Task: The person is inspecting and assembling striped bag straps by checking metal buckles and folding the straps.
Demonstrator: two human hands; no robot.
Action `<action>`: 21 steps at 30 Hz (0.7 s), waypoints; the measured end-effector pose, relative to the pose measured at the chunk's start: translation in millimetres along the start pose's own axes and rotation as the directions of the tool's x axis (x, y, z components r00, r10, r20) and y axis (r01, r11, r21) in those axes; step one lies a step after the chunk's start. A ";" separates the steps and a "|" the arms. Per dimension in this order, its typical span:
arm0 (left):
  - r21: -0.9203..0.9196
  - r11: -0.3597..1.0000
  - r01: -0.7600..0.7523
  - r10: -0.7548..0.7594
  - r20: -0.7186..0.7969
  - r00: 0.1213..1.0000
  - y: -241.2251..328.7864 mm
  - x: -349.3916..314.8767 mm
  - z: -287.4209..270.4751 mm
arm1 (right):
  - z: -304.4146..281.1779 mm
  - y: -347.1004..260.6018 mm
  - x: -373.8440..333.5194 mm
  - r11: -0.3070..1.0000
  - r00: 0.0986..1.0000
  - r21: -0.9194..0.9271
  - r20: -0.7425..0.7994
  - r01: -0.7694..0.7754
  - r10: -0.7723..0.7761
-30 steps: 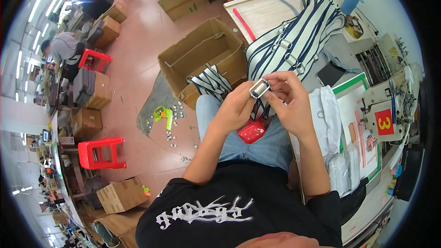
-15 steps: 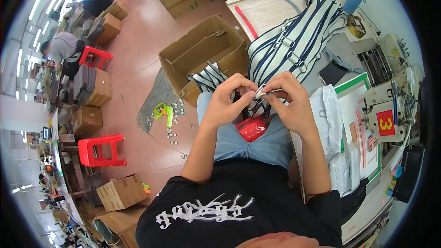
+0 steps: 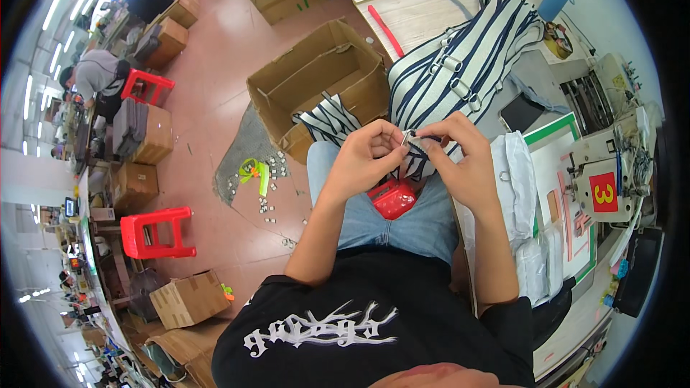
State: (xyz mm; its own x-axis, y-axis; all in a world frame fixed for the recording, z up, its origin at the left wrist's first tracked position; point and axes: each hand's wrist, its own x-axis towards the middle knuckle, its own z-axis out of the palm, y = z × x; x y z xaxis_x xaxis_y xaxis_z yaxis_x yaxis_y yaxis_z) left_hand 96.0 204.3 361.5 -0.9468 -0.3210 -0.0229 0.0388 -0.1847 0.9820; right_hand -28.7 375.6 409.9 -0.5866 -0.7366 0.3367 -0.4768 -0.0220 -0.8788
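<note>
Your left hand point(image 3: 368, 159) is closed at the fingertips on a metal buckle point(image 3: 407, 137) above your lap point(image 3: 424, 224); your right hand point(image 3: 466, 165) pinches a striped strap point(image 3: 422, 164) beside it; threading appears partway, completion cannot be confirmed; the strap bundle point(image 3: 424, 86) on the table point(image 3: 424, 8) already carries fitted buckles point(image 3: 460, 88); count: one buckle handled, two large ones clear on the bundle, one red case point(image 3: 394, 201).

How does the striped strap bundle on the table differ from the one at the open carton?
The table bundle looks larger than the carton bundle. The table bundle shows metal buckles; none can be made out on the carton bundle. Both have white straps with dark stripes.
</note>
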 end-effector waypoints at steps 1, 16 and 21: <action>-0.041 0.999 0.000 -0.001 -0.007 1.000 0.0 -1.7 0.6 | 2.4 3.6 0.5 0.993 0.998 -0.114 -0.056 0.016 -0.022; -0.038 0.993 -0.110 0.111 0.026 0.993 -9.4 -4.4 0.9 | 7.4 10.2 -0.7 0.982 0.984 0.054 0.016 -0.180 0.179; -0.080 0.989 -0.123 0.126 0.047 0.991 -9.8 -4.9 -0.4 | 4.0 7.1 0.0 0.980 0.979 0.047 0.087 -0.191 0.186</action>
State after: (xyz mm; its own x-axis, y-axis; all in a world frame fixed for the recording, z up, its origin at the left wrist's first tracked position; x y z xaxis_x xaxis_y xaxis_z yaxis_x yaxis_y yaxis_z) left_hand 100.3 207.3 351.9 -0.9481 -0.2981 0.1102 0.1799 -0.2175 0.9593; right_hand -29.5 372.7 402.4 -0.6060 -0.7837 0.1364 -0.3246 0.0870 -0.9418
